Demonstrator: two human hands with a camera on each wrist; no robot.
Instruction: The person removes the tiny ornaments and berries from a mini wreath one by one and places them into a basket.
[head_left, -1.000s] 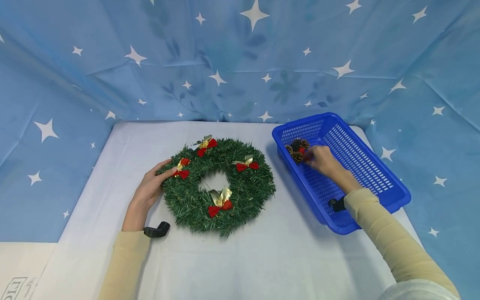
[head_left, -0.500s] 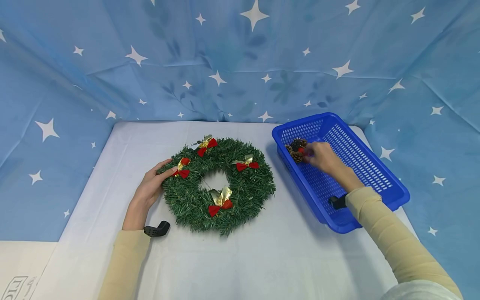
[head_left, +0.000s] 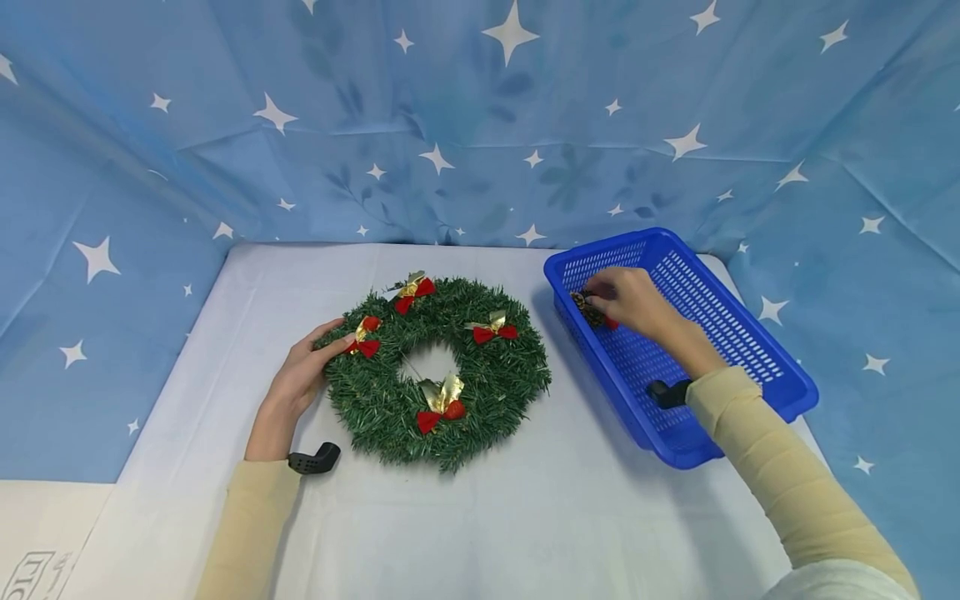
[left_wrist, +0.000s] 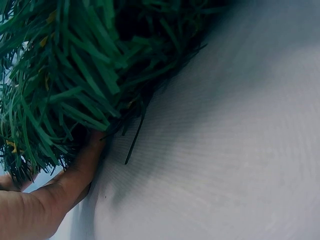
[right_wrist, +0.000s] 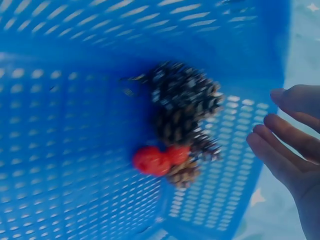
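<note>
A green wreath (head_left: 498, 400) lies on the white table, dressed with several red bows (head_left: 495, 332) and gold leaves. At its left edge my left hand (head_left: 296, 375) holds the rim, thumb on top beside one bow. In the left wrist view the fingers (left_wrist: 82, 172) go beneath the green needles. My right hand (head_left: 633, 304) is inside the blue basket (head_left: 757, 354), over a heap of pinecones (right_wrist: 175, 95) and red balls (right_wrist: 151, 161). The right wrist view shows its fingers (right_wrist: 275, 155) parted and loosely bent, holding nothing, apart from the heap.
White cloth (head_left: 480, 525) covers the table in front of the wreath. Blue star-patterned curtain (head_left: 480, 108) closes off the back and both sides. A pale printed sheet (head_left: 45, 533) lies at the lower left.
My right hand has shifted slightly up and left over the pinecones, lifting away from the red ball by its fingers. The left hand and wreath have stayed put.
</note>
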